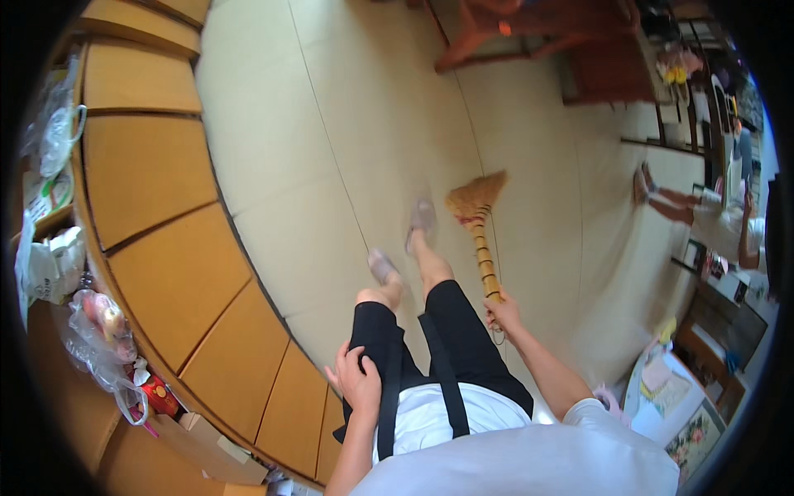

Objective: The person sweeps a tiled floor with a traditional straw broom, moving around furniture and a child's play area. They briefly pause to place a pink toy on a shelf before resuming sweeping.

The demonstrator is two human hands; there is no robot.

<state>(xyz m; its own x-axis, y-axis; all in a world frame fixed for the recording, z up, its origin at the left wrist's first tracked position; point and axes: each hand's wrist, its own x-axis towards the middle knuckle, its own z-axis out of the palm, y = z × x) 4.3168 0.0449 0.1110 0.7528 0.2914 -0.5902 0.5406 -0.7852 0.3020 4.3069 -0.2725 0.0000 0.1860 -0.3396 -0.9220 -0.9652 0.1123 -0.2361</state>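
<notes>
My right hand (503, 310) grips the handle of a straw broom (485, 252), whose fanned bristles (475, 197) are low over the tiled floor (306, 149), ahead and to the right of my feet. Whether the bristles touch the floor I cannot tell. My left hand (357, 376) is beside my left thigh in dark shorts (372, 326), its fingers apart and slightly bent, holding nothing. I wear grey slippers (422, 217) on both feet.
A wooden cabinet row (149, 178) lines the left, with plastic bags of items (103, 326) along it. Dark wooden furniture (513, 37) stands at the top. Another person (715, 219) sits or stands at the right. A desk with papers (662, 384) is at lower right.
</notes>
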